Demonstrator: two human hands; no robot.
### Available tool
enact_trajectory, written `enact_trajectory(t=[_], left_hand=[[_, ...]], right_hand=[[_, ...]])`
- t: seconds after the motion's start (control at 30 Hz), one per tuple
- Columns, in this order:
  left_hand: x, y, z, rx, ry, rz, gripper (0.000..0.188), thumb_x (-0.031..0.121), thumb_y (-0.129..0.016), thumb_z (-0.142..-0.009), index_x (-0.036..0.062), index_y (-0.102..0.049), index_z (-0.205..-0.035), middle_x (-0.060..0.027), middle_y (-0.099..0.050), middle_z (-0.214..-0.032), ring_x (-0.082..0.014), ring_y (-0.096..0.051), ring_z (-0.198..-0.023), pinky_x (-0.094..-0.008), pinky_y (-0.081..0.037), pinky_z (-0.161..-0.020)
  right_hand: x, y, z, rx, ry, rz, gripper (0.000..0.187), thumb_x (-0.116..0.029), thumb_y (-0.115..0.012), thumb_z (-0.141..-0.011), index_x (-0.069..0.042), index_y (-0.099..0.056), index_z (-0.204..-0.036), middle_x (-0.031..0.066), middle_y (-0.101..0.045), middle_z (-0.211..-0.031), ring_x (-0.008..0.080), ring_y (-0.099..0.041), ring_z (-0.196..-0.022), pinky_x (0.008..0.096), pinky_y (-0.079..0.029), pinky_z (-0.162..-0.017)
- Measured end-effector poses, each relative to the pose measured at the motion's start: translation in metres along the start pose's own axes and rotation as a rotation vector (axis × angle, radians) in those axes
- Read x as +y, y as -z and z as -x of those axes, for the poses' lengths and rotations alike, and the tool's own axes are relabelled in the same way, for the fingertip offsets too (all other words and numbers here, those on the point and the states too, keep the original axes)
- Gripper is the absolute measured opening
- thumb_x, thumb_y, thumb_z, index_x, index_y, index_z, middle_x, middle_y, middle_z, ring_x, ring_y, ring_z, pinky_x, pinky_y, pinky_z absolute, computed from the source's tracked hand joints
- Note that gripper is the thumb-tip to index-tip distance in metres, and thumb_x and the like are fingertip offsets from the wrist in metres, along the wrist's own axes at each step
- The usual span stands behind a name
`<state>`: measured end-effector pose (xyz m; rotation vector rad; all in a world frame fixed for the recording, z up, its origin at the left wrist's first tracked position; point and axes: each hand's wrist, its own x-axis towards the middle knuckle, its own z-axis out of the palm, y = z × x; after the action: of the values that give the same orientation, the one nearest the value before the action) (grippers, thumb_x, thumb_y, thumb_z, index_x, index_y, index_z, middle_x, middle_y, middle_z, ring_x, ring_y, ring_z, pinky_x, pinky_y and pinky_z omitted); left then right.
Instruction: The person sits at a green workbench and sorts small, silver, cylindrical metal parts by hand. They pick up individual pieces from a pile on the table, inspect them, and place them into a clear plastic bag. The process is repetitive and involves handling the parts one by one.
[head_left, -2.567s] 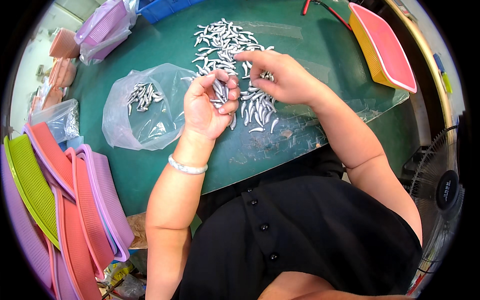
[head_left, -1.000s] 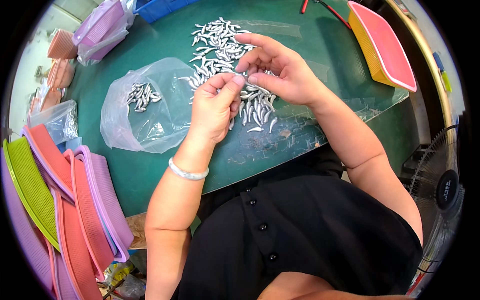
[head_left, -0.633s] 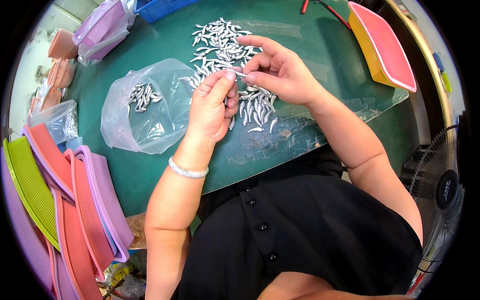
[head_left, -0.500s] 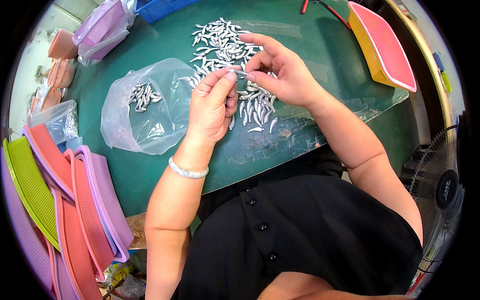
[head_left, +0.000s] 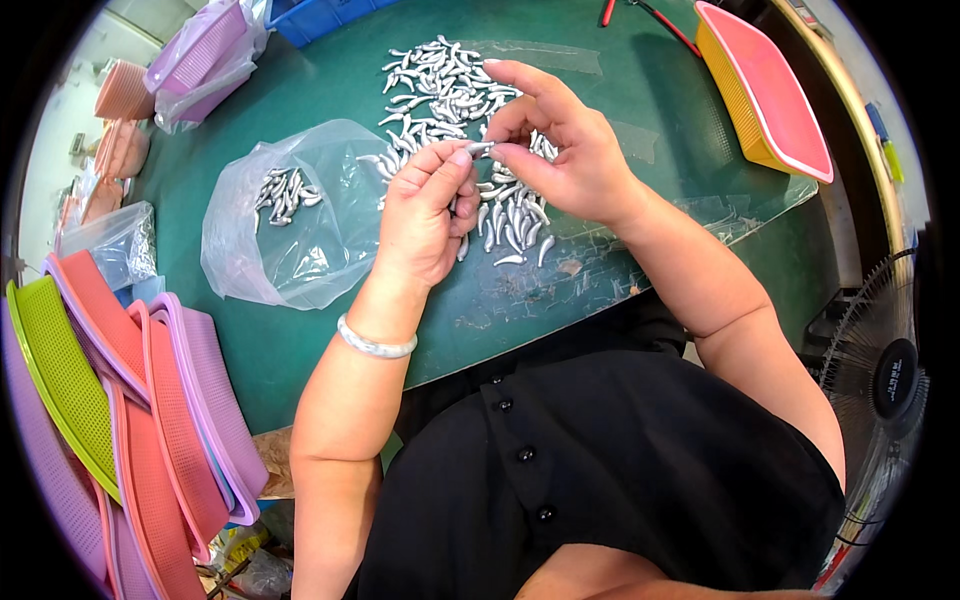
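Between my two hands is one small silver fish-shaped piece (head_left: 480, 148), held above the table. My left hand (head_left: 428, 205) pinches its left end between thumb and forefinger, the other fingers curled in. At its right end, my right hand (head_left: 572, 150) closes thumb and a finger on the tip, while the forefinger sticks out above. Behind and below the hands lies a spread pile of the same curved silver pieces (head_left: 440, 85), partly hidden by my fingers. To the left, a clear plastic bag (head_left: 345, 215) lies with its mouth spread, and a small heap of silver pieces (head_left: 287, 195) shows in it.
Stacked pink, purple and green plastic baskets (head_left: 185, 420) crowd the lower left. A yellow-and-pink basket (head_left: 765, 90) stands at the table's right edge, near red-handled pliers (head_left: 665, 25). A blue crate (head_left: 320, 15) and a bagged purple basket (head_left: 205, 60) stand far left. A black fan (head_left: 890, 385) is at right.
My right hand has shifted slightly and its fingers have turned around the silver piece's end. My left hand stays almost in place; the pile and bag look the same.
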<state>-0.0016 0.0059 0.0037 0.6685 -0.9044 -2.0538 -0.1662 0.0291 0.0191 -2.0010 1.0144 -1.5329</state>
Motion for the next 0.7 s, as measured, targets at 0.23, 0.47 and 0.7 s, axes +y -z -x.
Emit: enact_trajectory(t=[0.23, 0.47, 0.7], left_hand=[[-0.0002, 0.0075, -0.0021, -0.164, 0.148, 0.139, 0.013, 0.015, -0.044, -0.09, 0.004, -0.05, -0.095, -0.0013, -0.045, -0.07, -0.0071, -0.038, -0.054, -0.0155, -0.026, -0.038], [0.0002, 0.0093, -0.0023, -0.204, 0.217, 0.201, 0.015, 0.017, -0.043, -0.09, 0.0036, -0.049, -0.095, -0.002, -0.046, -0.071, -0.0075, -0.038, -0.055, -0.0158, -0.027, -0.039], [0.0017, 0.006, -0.001, -0.184, 0.267, 0.225, 0.011, 0.015, -0.044, -0.089, 0.0053, -0.049, -0.088, -0.0028, -0.046, -0.07, -0.0092, -0.04, -0.054, -0.0162, -0.027, -0.038]], right_hand=[[-0.0028, -0.0032, -0.0004, 0.029, 0.035, -0.007, 0.059, 0.007, -0.06, -0.069, -0.008, -0.042, -0.123, 0.0024, -0.058, -0.072, 0.0122, -0.053, -0.061, 0.0235, -0.045, -0.057], [-0.0046, -0.0042, -0.0004, 0.032, 0.046, 0.012, 0.057, 0.008, -0.059, -0.069, -0.009, -0.044, -0.121, 0.0025, -0.057, -0.072, 0.0125, -0.053, -0.062, 0.0243, -0.046, -0.059], [-0.0054, -0.0048, -0.0007, 0.01, 0.057, 0.019, 0.054, 0.008, -0.058, -0.069, -0.007, -0.046, -0.119, 0.0037, -0.057, -0.072, 0.014, -0.054, -0.062, 0.0253, -0.047, -0.061]])
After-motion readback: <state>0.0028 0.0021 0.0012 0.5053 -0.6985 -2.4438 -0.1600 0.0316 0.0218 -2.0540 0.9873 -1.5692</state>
